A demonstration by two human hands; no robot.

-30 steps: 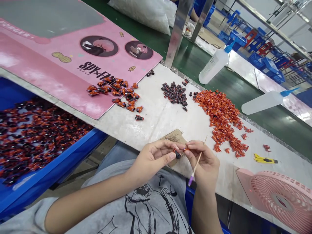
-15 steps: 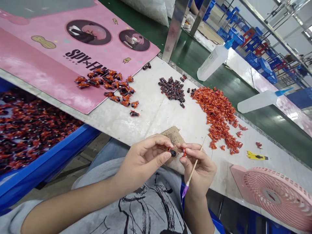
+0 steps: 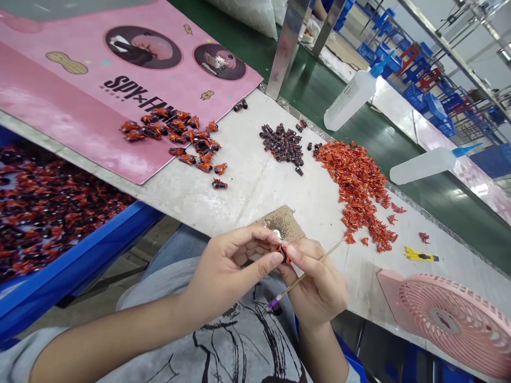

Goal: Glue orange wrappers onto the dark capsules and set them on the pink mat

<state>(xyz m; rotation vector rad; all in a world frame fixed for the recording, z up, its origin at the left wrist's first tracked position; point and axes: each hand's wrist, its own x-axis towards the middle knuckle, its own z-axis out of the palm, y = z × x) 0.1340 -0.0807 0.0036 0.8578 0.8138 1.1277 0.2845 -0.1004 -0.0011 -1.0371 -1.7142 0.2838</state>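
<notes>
My left hand point(image 3: 233, 268) pinches a small black-and-orange plastic piece point(image 3: 283, 254) between thumb and fingers. On the other side of that piece, the fingertips of my right hand point(image 3: 319, 284) press against it. A thin wooden stick point(image 3: 295, 282) with a purple end also lies across my right hand, held in its fingers. Just beyond my hands is a speckled cardboard square point(image 3: 293, 226) with a wet, shiny spot. Farther back sit a heap of small dark parts point(image 3: 281, 144) and a larger heap of orange parts point(image 3: 359, 183).
Joined orange-and-black pieces point(image 3: 187, 133) lie partly on a pink printed sheet point(image 3: 96, 114). A blue bin point(image 3: 80, 266) full of such pieces stands at the left. To the right are a yellow cutter point(image 3: 421, 255), a pink fan point(image 3: 451, 319) and two bottles point(image 3: 347, 101).
The black part in my left hand and the orange part in my right have come together. My right hand has turned inward, and the stick's purple end has swung left.
</notes>
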